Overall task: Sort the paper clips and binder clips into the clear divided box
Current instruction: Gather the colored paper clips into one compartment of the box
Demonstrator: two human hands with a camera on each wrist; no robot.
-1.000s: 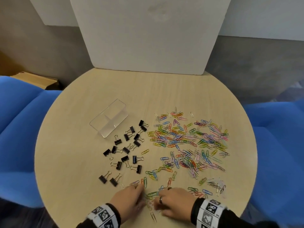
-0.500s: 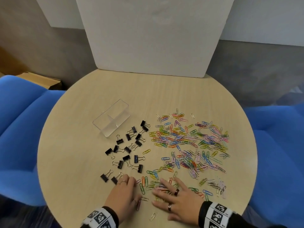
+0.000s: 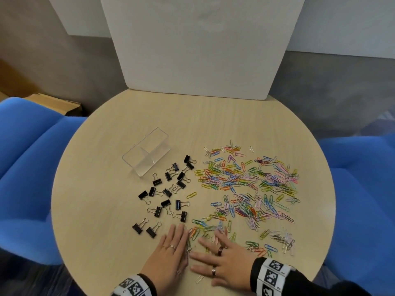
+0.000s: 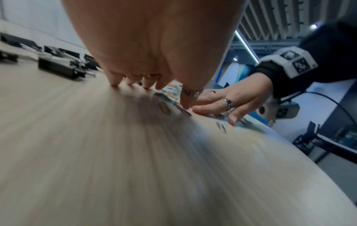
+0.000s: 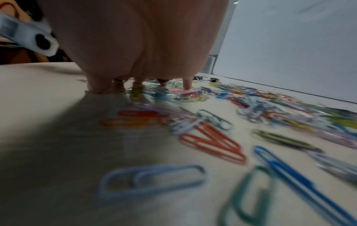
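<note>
At the left of the tabletop [image 3: 89, 210] the clear divided box [image 3: 147, 154] stands empty, binder clips [image 3: 168, 189] just beside it. Nearer, the left hand [image 3: 168, 253] lies flat, fingers straight, walling one side; the right hand [image 3: 224, 259] spreads flat over paper clips [image 3: 245, 189]. Best, I'd say, to rake a small heap between both palms before lifting.

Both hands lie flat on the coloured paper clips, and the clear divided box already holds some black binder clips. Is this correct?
Not fully. The head view shows the clear divided box empty; the black binder clips lie on the table beside it. Left hand and right hand do lie flat on paper clips.
</note>
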